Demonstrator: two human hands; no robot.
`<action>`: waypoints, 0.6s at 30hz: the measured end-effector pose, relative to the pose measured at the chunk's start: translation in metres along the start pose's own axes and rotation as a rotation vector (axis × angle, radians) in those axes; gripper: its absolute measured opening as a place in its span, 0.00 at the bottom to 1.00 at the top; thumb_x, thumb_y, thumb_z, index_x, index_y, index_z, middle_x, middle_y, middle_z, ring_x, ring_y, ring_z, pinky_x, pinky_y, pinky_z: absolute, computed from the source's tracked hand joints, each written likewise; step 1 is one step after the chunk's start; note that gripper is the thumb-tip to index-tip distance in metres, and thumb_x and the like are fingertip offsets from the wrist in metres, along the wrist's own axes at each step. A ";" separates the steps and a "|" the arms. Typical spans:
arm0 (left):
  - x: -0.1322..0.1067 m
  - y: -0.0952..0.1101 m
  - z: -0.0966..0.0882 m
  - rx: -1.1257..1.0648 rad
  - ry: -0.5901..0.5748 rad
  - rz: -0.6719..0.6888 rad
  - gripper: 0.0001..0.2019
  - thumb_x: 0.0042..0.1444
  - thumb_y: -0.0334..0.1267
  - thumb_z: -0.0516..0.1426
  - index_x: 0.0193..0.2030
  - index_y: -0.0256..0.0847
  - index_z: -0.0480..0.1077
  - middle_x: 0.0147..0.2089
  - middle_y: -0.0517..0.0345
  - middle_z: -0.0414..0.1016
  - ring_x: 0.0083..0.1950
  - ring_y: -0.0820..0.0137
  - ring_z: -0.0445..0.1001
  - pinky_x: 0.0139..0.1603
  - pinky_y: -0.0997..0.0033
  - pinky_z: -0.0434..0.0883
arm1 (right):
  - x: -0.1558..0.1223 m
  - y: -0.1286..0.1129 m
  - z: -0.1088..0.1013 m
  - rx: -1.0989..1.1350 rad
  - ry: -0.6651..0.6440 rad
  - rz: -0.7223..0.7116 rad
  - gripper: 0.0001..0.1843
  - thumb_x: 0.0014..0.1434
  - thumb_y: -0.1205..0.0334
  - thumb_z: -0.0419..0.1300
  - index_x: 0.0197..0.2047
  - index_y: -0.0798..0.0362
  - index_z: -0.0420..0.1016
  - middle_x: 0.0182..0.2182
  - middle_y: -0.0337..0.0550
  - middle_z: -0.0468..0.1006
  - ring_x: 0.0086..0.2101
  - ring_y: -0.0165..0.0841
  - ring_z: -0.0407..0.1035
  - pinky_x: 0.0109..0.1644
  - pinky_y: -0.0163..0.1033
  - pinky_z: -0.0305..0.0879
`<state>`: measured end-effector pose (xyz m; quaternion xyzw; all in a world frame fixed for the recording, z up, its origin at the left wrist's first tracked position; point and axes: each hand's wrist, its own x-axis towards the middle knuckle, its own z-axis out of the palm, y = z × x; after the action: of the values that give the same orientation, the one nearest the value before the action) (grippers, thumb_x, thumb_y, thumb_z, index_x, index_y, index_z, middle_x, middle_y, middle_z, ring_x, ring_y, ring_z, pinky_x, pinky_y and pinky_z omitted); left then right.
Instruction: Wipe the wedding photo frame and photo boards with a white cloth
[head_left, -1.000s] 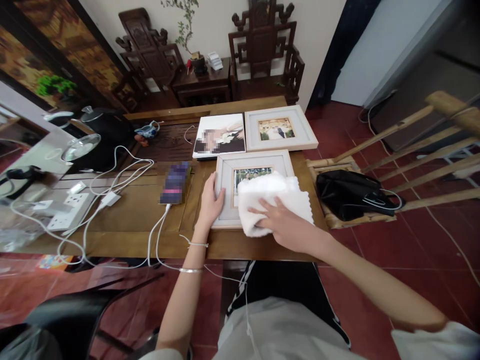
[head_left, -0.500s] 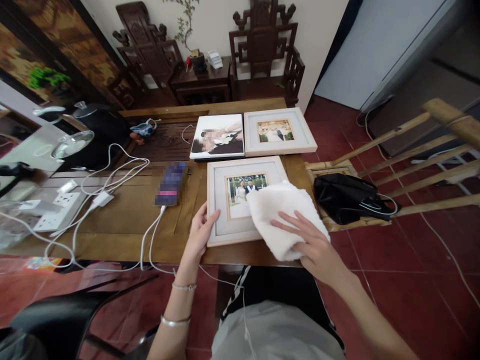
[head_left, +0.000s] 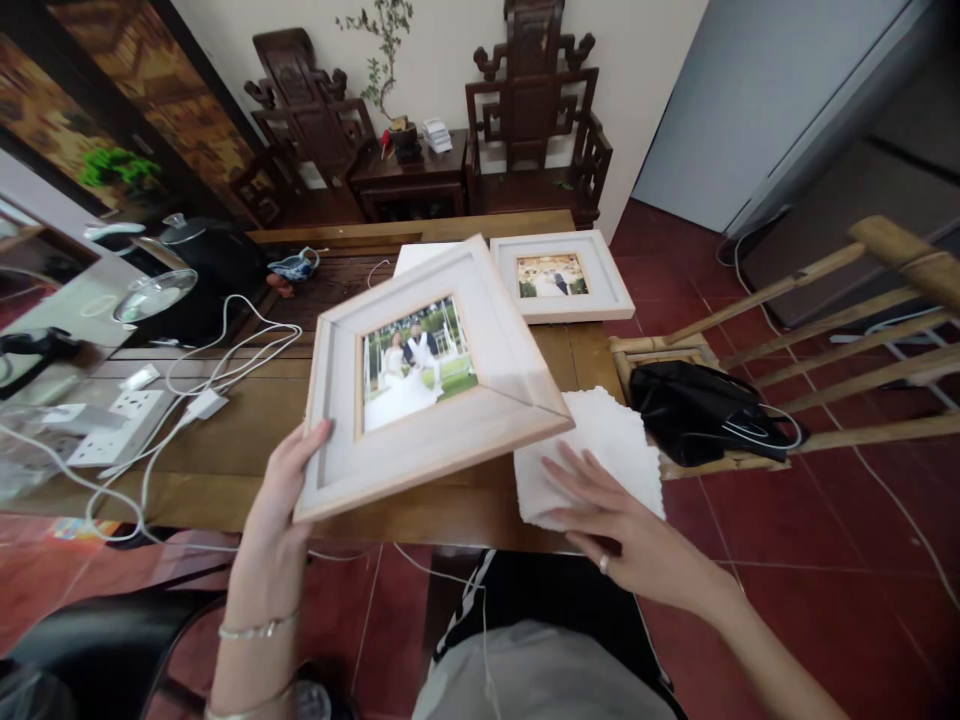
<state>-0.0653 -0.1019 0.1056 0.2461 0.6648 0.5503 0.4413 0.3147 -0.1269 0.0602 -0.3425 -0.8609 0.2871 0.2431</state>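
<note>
My left hand (head_left: 277,500) grips the lower left corner of a pale wooden picture frame (head_left: 480,400) holding a wedding photo, and the frame is lifted off the table and tilted toward me. My right hand (head_left: 607,510) lies with fingers spread flat on a folded white cloth (head_left: 607,440) at the front right of the wooden table (head_left: 247,430). A second pale frame (head_left: 559,275) lies flat at the back right of the table. A white photo panel (head_left: 420,255) is mostly hidden behind the raised frame.
White cables (head_left: 225,360), a power strip (head_left: 112,430) and a black kettle (head_left: 202,265) crowd the table's left side. A black bag (head_left: 705,410) sits on a bamboo chair (head_left: 825,330) to the right. Carved dark chairs (head_left: 540,120) stand against the back wall.
My left hand has lifted the frame off the table and tilted it up. The cloth has slid off the frame onto the table under my right hand.
</note>
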 end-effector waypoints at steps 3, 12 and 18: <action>0.016 0.027 0.027 0.015 -0.094 0.084 0.16 0.45 0.42 0.67 0.40 0.37 0.77 0.35 0.52 0.82 0.40 0.57 0.82 0.34 0.68 0.81 | 0.024 -0.003 -0.034 0.360 0.095 0.123 0.11 0.65 0.55 0.58 0.46 0.44 0.82 0.50 0.46 0.81 0.55 0.45 0.73 0.62 0.59 0.66; 0.098 0.064 0.173 0.082 -0.420 0.177 0.13 0.52 0.36 0.61 0.43 0.30 0.73 0.39 0.47 0.80 0.46 0.59 0.81 0.52 0.57 0.78 | 0.119 0.050 -0.152 0.322 0.683 0.538 0.21 0.56 0.50 0.65 0.46 0.56 0.77 0.42 0.55 0.80 0.41 0.43 0.75 0.41 0.48 0.73; 0.145 0.064 0.245 0.291 -0.461 0.289 0.11 0.52 0.37 0.62 0.40 0.34 0.71 0.42 0.44 0.79 0.48 0.56 0.79 0.52 0.55 0.76 | 0.153 0.131 -0.174 -0.102 0.544 0.695 0.19 0.52 0.53 0.66 0.44 0.57 0.79 0.42 0.55 0.81 0.43 0.48 0.73 0.47 0.52 0.69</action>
<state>0.0635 0.1591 0.1190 0.5170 0.5770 0.4363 0.4576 0.3820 0.1201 0.1326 -0.6862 -0.6125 0.2083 0.3325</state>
